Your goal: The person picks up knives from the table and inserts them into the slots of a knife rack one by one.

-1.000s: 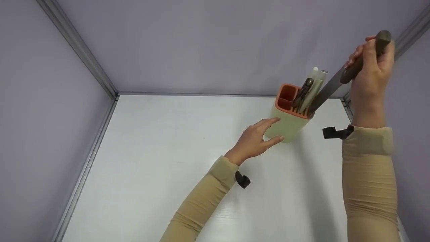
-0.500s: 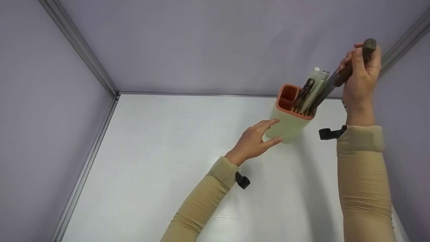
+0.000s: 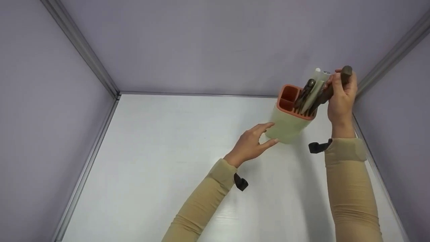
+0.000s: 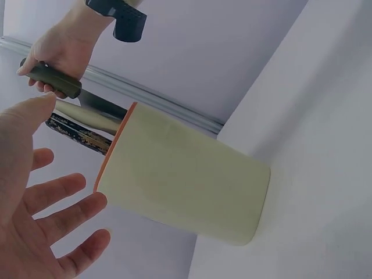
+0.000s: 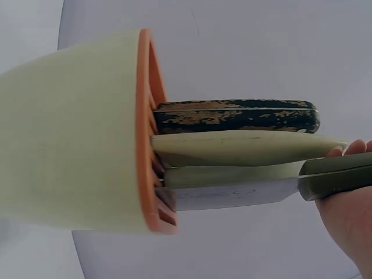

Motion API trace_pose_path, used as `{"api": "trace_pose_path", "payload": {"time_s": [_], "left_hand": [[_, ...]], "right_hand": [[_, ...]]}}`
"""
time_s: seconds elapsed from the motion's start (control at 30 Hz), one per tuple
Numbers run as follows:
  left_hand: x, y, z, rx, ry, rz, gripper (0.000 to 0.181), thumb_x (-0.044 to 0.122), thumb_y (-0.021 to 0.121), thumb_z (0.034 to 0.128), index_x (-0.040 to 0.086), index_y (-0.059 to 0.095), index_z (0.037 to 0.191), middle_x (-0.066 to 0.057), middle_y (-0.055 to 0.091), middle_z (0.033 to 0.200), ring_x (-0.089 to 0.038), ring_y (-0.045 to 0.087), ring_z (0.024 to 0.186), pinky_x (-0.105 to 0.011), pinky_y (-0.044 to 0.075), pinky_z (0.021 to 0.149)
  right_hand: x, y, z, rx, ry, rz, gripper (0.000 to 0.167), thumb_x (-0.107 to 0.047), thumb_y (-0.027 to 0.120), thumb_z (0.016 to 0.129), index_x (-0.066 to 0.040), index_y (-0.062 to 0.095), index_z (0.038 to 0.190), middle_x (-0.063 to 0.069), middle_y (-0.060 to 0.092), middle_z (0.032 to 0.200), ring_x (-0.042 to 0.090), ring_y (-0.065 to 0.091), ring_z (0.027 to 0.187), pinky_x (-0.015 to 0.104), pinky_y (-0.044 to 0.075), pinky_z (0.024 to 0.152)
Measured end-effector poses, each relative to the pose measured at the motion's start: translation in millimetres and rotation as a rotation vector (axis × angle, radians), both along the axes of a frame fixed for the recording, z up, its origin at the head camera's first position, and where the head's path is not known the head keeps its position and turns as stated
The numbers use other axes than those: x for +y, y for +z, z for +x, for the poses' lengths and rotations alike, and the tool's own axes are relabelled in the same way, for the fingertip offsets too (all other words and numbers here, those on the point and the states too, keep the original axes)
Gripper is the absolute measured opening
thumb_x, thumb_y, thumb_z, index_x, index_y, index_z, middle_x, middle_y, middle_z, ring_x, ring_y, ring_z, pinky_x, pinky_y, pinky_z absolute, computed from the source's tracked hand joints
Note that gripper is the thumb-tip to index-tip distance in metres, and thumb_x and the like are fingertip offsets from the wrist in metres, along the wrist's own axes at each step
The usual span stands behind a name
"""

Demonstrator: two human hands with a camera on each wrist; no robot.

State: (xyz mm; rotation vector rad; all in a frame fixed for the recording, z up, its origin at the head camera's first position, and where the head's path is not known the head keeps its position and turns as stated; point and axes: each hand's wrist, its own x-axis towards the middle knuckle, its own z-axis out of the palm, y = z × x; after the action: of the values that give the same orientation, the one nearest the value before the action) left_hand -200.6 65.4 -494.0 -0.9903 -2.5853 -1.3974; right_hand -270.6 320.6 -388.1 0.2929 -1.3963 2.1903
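My right hand (image 3: 342, 101) grips the dark green handle (image 5: 337, 177) of a kitchen knife. Its blade (image 5: 232, 196) slants down into an end slot of the knife block (image 3: 289, 126); part of the blade shows above the orange top, and the rest is hidden inside. The block is pale green and stands upright. My left hand (image 3: 248, 144) is at the block's left side, fingers and thumb spread; whether the fingertips touch it I cannot tell. Beside the held knife stand a worn black handle (image 5: 238, 116) and a cream handle (image 5: 244, 147).
The block's orange top (image 3: 281, 107) has open compartments on the left and narrow slots on the right. More pale handles (image 3: 317, 71) rise at its back. The white table (image 3: 161, 141) meets grey-lilac panels (image 3: 201, 47) close behind the block and to the right.
My right hand has moved down and left, sliding the knife deeper into the block, so less blade shows. My left hand has shifted slightly left and down in the head view.
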Motion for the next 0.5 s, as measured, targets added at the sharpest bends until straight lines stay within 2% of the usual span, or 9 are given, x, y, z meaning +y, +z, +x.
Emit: {"api": "trace_pose_path", "payload": {"time_s": [0.23,0.37,0.5], "left_hand": [[-0.5,-4.3,3.5,-0.032,0.001,-0.017,0.061,0.049,0.058,0.097,0.015,0.046,0.147,0.001,0.049,0.145,-0.011,0.053,0.123,-0.025,0.042,0.101],[0.2,-6.9,4.9,-0.043,-0.005,-0.012,0.061,0.048,0.057,0.0972,0.015,0.046,0.147,0.001,0.049,0.145,-0.011,0.053,0.123,-0.025,0.042,0.101],[1.2,-9.7,5.6,-0.052,-0.01,-0.008,0.061,0.048,0.057,0.0974,0.014,0.046,0.147,0.001,0.048,0.146,-0.012,0.053,0.123,-0.026,0.042,0.101]], "right_hand": [[-1.2,-22.5,4.3,-0.005,-0.016,0.035,0.02,-0.006,0.051,0.101,0.007,0.049,0.115,0.016,0.049,0.087,0.024,0.051,0.079,0.031,0.045,0.075],[0.4,-35.2,6.1,-0.015,-0.047,0.105,0.02,-0.01,0.052,0.102,0.005,0.05,0.115,0.016,0.051,0.091,0.024,0.051,0.085,0.031,0.044,0.079],[3.1,-45.6,8.9,-0.069,-0.092,0.176,0.02,-0.013,0.054,0.101,0.001,0.053,0.116,0.015,0.052,0.098,0.024,0.05,0.094,0.032,0.041,0.085]]}}
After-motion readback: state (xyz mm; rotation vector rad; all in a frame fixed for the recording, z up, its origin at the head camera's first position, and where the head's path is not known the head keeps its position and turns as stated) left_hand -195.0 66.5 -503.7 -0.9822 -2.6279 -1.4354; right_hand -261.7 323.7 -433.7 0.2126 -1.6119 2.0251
